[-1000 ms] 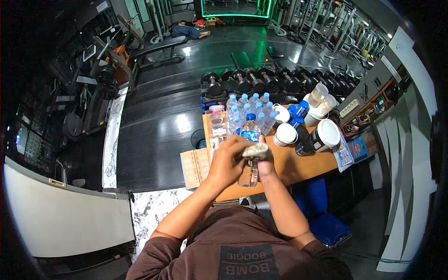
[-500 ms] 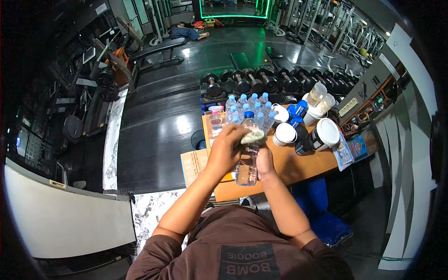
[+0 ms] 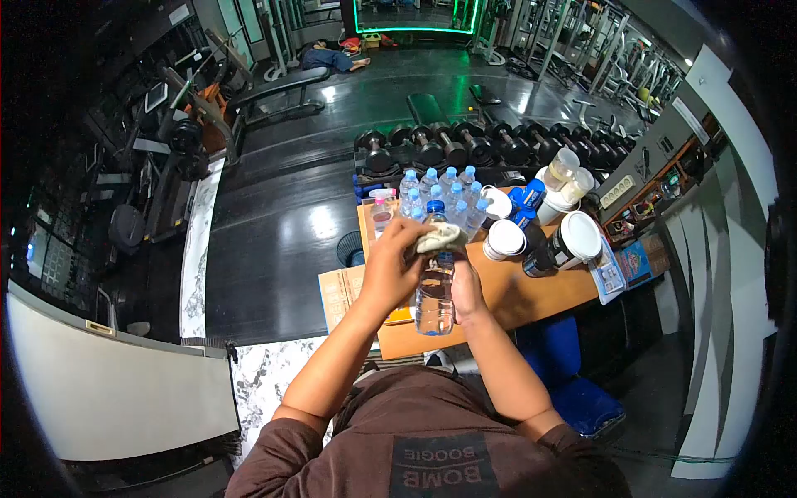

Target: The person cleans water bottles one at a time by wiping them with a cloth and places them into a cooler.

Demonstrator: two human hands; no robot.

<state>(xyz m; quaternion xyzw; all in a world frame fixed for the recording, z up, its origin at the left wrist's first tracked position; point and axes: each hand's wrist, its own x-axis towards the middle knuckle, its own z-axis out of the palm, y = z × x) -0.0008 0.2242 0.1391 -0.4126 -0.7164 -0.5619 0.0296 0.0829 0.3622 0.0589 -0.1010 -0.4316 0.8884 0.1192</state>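
A clear water bottle with a dark blue cap stands upright in front of me, above the near part of the wooden table. My right hand is closed round its right side. My left hand pinches a pale folded cloth, which lies against the upper part of the bottle, just below the cap. The fingertips of my right hand are partly hidden behind the bottle and cloth. Behind them, several water bottles with light blue caps stand grouped on the table.
White-lidded tubs and a larger tub stand at the right of the table. Dumbbells line a rack behind it. A blue chair is at lower right. A person lies on the floor far off.
The cloth has shifted slightly left and now sits flatter across the bottle's upper part. My left hand has moved a little left with it. My right hand still holds the bottle.
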